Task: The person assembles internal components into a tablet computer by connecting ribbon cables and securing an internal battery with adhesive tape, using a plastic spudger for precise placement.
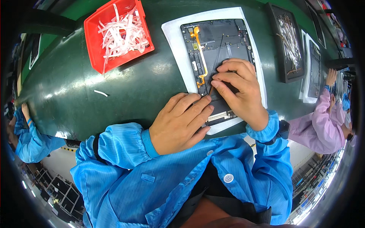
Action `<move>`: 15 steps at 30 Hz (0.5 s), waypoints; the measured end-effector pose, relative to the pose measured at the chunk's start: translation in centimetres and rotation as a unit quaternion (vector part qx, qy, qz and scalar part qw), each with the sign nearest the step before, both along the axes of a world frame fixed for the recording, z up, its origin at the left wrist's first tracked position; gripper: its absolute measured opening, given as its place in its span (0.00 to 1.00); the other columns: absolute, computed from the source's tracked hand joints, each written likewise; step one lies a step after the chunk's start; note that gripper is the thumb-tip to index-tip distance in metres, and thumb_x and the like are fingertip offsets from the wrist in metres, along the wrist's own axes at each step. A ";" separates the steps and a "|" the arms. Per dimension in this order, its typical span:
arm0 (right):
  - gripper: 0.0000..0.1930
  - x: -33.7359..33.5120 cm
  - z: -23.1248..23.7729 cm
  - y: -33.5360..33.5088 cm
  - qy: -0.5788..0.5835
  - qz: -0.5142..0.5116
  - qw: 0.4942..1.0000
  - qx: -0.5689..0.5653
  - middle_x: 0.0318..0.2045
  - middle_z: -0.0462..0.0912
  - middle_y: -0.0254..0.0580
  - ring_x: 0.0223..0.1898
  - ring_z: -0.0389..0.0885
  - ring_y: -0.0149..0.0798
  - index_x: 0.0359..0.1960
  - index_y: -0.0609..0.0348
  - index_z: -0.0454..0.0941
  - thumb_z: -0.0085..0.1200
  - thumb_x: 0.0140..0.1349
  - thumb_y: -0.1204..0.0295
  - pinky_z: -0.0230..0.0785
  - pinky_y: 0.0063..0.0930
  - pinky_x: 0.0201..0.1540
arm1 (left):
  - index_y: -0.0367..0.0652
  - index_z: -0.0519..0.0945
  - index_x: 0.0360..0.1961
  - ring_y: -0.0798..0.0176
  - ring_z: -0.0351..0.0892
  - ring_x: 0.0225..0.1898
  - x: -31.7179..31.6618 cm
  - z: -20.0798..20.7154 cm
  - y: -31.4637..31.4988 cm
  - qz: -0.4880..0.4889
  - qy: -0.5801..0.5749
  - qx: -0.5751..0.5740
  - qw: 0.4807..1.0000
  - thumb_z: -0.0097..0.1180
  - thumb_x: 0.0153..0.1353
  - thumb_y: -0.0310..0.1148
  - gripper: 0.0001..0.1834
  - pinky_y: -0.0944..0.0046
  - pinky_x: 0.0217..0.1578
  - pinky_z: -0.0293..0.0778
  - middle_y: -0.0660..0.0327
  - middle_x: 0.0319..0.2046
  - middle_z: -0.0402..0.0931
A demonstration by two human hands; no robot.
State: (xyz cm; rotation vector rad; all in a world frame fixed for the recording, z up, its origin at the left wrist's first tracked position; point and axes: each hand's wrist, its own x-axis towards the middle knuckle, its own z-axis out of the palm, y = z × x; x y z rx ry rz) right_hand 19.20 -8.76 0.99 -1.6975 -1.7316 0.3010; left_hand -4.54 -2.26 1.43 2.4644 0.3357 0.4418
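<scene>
An opened tablet-like device housing (207, 36), dark inside, lies on a white sheet (173, 32) in front of me. An orange flex cable (202, 57) runs along its left side. My left hand (182, 119) rests with outstretched fingers on the housing's lower left edge. Over the lower middle, my right hand (239, 85) pinches thumb and fingers together on a thin dark cable (219, 53), which slants up across the housing. A short brownish end shows below the pinch, close to the left fingertips. Part of the housing is hidden under both hands.
A red bin (93, 47) of white and pink strips stands at far left. One white strip (100, 93) lies on the green table (125, 102). To the right are a black tray (283, 57) of thin cables and another device (315, 70). Co-workers sit at both sides.
</scene>
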 end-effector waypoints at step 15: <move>0.08 -0.7 -0.2 0.4 -0.034 -0.003 0.999 0.023 0.45 0.85 0.37 0.55 0.82 0.48 0.38 0.56 0.91 0.76 0.57 0.74 0.69 0.45 0.59 | 0.39 0.85 0.57 0.52 0.77 0.62 0.1 -0.4 -0.4 -0.005 0.036 0.083 0.996 0.74 0.56 0.46 0.31 0.47 0.67 0.72 0.54 0.63 0.80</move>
